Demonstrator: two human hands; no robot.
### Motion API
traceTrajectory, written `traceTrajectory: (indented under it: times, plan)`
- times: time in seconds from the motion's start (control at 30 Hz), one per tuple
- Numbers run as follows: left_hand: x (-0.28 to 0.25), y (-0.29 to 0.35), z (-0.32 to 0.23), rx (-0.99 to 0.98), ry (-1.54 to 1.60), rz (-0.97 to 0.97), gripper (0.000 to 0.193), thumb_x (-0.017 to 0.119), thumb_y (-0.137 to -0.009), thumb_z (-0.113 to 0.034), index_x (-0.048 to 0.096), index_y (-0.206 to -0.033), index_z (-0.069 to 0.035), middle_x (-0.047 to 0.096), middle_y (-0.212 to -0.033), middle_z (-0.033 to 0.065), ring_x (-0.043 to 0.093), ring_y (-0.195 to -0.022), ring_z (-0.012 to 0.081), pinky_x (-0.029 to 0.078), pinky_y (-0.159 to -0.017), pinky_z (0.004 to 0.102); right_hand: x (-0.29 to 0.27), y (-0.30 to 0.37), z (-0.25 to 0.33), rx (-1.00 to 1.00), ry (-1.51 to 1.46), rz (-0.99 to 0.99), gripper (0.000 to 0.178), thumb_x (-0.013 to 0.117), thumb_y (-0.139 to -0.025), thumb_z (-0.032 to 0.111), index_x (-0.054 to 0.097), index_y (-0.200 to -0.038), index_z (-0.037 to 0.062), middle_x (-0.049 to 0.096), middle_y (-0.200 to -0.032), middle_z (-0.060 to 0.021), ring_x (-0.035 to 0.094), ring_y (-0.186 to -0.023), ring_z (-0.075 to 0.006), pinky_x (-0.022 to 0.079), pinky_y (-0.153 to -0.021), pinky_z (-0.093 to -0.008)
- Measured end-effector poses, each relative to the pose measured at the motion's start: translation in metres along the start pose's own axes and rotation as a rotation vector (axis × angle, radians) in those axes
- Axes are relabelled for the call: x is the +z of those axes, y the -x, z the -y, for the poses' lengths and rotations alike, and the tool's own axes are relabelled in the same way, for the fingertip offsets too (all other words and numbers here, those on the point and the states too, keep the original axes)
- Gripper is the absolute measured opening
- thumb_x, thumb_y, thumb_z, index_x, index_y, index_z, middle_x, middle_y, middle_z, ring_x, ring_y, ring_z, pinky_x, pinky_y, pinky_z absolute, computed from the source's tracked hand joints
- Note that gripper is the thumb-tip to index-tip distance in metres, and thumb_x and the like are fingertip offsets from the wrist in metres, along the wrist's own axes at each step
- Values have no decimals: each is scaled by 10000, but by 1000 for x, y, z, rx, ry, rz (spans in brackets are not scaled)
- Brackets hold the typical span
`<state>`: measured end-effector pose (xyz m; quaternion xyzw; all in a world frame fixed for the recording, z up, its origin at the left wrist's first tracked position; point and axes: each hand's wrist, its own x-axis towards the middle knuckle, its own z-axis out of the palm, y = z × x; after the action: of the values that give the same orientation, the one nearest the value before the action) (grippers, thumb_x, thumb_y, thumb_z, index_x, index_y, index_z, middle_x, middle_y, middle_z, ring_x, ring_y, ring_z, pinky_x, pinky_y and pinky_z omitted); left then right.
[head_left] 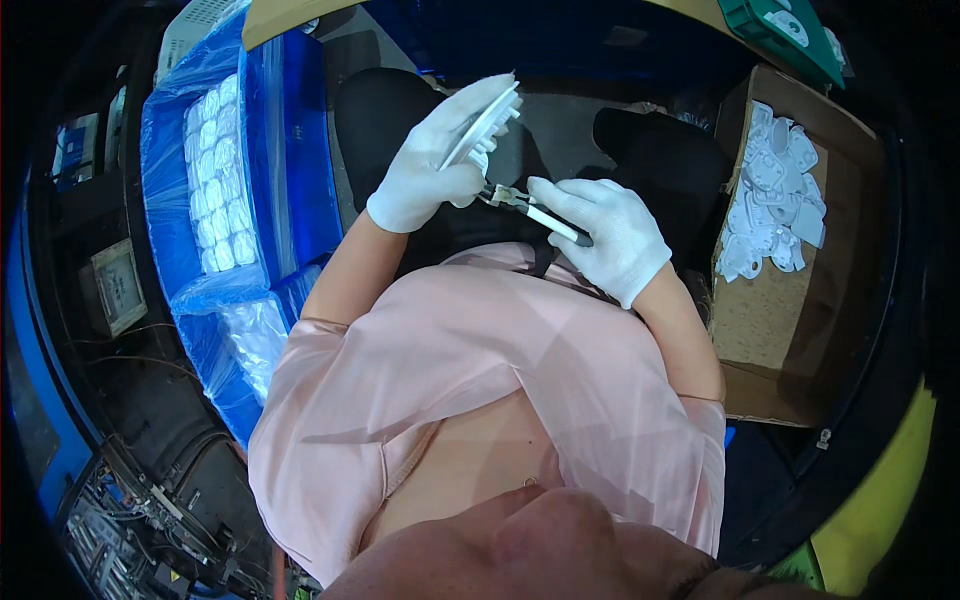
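My left hand [425, 172], in a white knit glove, is closed round a white moulded plastic part [484, 128]. The part is held tilted, its thin rim facing up and small projections on its right side. My right hand [618, 238], gloved the same way, grips a pair of nippers [552, 222] with pale, dark-tipped handles. The metal jaws of the nippers point left and lie close to the lower end of the part, by my left fingertips. Whether the jaws touch the plastic I cannot tell.
At my left stands a blue crate [290, 150] lined with blue film, holding rows of wrapped white pieces [218, 175]. To my right is a cardboard box [765, 345] with loose white plastic parts [770, 195]. A yellow table edge [290, 20] and green crate [775, 40] lie ahead.
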<state>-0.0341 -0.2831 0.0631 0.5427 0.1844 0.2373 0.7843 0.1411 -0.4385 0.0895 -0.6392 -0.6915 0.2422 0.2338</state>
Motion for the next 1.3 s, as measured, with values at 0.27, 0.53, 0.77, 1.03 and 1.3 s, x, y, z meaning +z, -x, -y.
traceTrajectory:
  times: [0.27,0.53,0.77,1.03,1.3]
  plan:
    - [6,3,-2,-53,-132,0,854,649,-584,-234,425,-1363,38,540,-1292,134,528,-1070,175,393,-951,286,-6,-8,3,-22,-19,114,523,672,-682,29,598,-1198,75,607,-830,-120,583,-744,-304,471,-693,-385]
    - [9,4,0,-82,-140,-19,770,565,-602,-174,456,-1335,33,557,-1247,105,514,-1076,161,382,-953,280,-1,-11,1,-73,196,144,476,617,-709,14,599,-1178,97,581,-754,-99,587,-679,-286,481,-631,-396]
    - [2,5,17,-111,-36,-38,663,571,-677,-54,488,-1335,-61,554,-997,26,517,-784,49,410,-563,163,9,-16,-15,-129,287,204,425,579,-766,70,588,-1189,109,592,-753,-96,599,-673,-290,487,-608,-403]
    - [-3,-12,33,-135,34,-71,651,619,-787,-151,399,-1392,-56,549,-1122,39,539,-922,114,457,-715,214,32,-8,-35,-12,105,92,422,612,-773,97,597,-1192,145,619,-767,-103,613,-674,-299,495,-586,-397]
    - [7,-82,30,-521,454,-217,534,412,-968,-492,442,-1286,-64,545,-1214,185,569,-1088,414,524,-869,541,9,42,-51,442,-168,-377,440,690,-786,92,611,-1219,85,687,-988,-133,682,-870,-227,520,-788,-283]
